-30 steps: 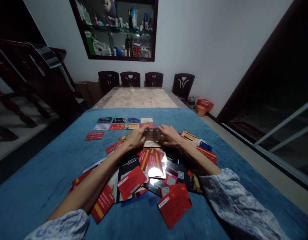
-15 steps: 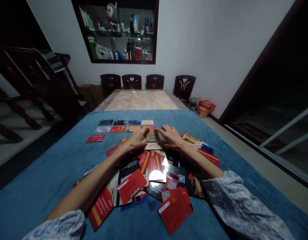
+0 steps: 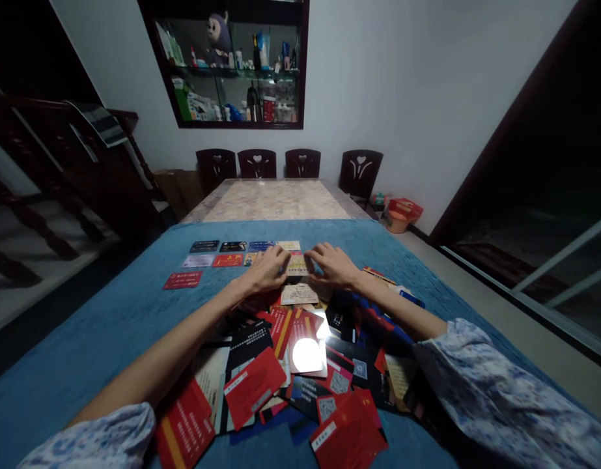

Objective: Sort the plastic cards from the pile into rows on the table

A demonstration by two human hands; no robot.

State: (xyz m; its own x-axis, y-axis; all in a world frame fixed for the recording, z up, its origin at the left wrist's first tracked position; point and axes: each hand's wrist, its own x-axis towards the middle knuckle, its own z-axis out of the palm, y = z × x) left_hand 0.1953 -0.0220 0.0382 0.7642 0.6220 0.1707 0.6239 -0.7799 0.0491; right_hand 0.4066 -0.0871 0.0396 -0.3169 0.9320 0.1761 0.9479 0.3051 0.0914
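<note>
A pale gold card is held up between my two hands above the far side of a loose pile. The fingers of my left hand are closed at its left edge. My right hand pinches the right edge. Just below it lies a cream card on the pile. Nearer to me are overlapping cards in red, black and gold, among them a red card and another red card. Beyond my left hand, cards lie in rows, including a white card and an orange-red card.
A single red card lies apart on the left of the blue cloth. More cards lie to the right of my right forearm. Dark chairs stand behind the table's bare far end.
The gold card has lifted off the pile in my hands, uncovering more of the cream card beneath. The view has shifted slightly, and my right forearm sits further right.
</note>
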